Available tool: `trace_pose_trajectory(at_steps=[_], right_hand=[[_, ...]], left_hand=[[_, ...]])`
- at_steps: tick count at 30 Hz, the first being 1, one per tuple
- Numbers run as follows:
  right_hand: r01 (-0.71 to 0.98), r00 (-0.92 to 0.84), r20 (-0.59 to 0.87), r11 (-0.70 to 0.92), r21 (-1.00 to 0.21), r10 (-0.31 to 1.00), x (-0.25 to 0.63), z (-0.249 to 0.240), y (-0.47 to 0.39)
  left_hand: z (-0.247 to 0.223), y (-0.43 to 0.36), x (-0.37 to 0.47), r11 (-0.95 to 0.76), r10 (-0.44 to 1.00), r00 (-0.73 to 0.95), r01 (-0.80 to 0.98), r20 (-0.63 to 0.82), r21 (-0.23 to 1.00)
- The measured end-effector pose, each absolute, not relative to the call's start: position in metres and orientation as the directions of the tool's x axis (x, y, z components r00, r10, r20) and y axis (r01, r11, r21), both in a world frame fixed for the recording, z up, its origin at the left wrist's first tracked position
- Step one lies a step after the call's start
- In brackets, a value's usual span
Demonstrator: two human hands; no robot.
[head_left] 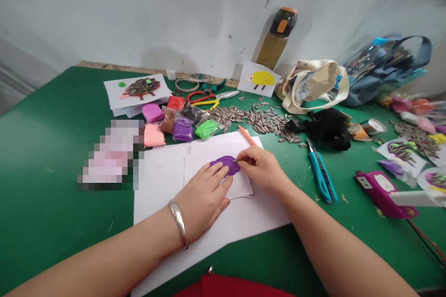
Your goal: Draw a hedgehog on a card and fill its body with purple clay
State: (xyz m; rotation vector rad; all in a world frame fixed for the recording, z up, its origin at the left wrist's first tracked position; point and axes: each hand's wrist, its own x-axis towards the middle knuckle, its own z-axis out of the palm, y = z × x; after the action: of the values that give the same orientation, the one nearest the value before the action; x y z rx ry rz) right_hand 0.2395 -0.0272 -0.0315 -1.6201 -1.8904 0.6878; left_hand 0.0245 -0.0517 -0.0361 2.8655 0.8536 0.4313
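Observation:
A flat purple patch of modelling clay (228,165) lies on a small white sheet of paper (198,185), on top of larger white sheets (156,213). My left hand (205,195), with a silver bangle at the wrist, lies flat with its fingers stretched over the clay's left and lower edge. At the clay's right edge my right hand (259,167) pinches a small dark sunflower seed, its tip at the purple surface. Beyond the hands are loose striped sunflower seeds (261,120). An orange pencil-like stick (246,135) rests on the paper just above my right hand.
Bagged clay packs (183,129) and scissors (209,97) sit behind the paper. A teal utility knife (321,171) and a magenta device (383,190) lie to the right. Further back are a bottle (278,39), a cloth bag (313,86) and a hedgehog picture (258,79).

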Motion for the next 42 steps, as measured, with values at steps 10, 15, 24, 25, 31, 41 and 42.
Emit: trace_pose_trajectory(at_steps=[10, 15, 24, 25, 31, 41, 42], right_hand=[[0.659, -0.093, 0.034, 0.087, -0.747, 0.995, 0.24, -0.03, -0.027], [0.704, -0.067, 0.045, 0.079, -0.706, 0.997, 0.235, -0.031, -0.028], [0.623, -0.066, -0.029, 0.018, -0.782, 0.997, 0.238, -0.028, -0.026], [0.628, -0.065, -0.028, 0.019, -0.778, 0.998, 0.238, -0.029, -0.026], [0.657, -0.043, -0.014, 0.018, -0.754, 0.999, 0.238, -0.032, -0.023], [0.544, -0.089, -0.064, -0.005, -0.839, 0.994, 0.251, -0.021, -0.024], [0.543, -0.098, -0.07, -0.005, -0.84, 0.993, 0.252, -0.021, -0.024]], left_hand=[[-0.035, -0.052, 0.025, -0.833, 0.552, 0.8, 0.517, 0.235, 0.195], [-0.034, -0.052, 0.025, -0.831, 0.554, 0.8, 0.518, 0.23, 0.201], [-0.034, -0.052, 0.025, -0.836, 0.546, 0.805, 0.506, 0.234, 0.211], [-0.034, -0.052, 0.025, -0.837, 0.545, 0.804, 0.505, 0.237, 0.211], [-0.036, -0.051, 0.024, -0.841, 0.541, 0.806, 0.508, 0.241, 0.187], [-0.035, -0.05, 0.023, -0.841, 0.539, 0.809, 0.504, 0.235, 0.195], [-0.035, -0.051, 0.023, -0.84, 0.541, 0.807, 0.506, 0.238, 0.197]])
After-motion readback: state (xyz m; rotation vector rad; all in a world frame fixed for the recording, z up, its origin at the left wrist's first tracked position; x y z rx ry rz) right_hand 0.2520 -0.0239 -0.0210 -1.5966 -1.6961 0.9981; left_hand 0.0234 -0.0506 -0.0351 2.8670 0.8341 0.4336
